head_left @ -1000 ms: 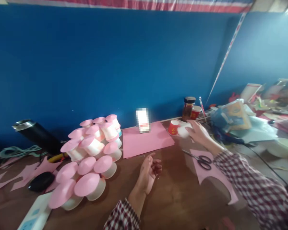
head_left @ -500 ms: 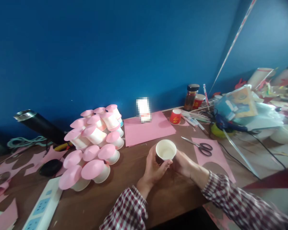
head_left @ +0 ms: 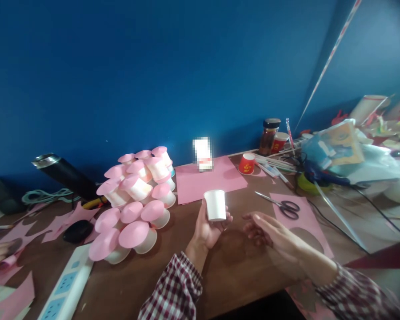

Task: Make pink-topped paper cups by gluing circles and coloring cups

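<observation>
Cup (head_left: 215, 205) upright in left hand (head_left: 207, 226)

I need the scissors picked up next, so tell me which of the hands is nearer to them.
Right. The right hand hovers open just short of the scissors on the pink paper; the left hand is farther left, holding a white paper cup.

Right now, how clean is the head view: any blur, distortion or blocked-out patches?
Head view: the right hand is smeared by motion blur, while the left hand and its white paper cup stay fairly sharp; edges bend and darken at the corners; a small pixelated patch hides something on the pink paper.
</observation>
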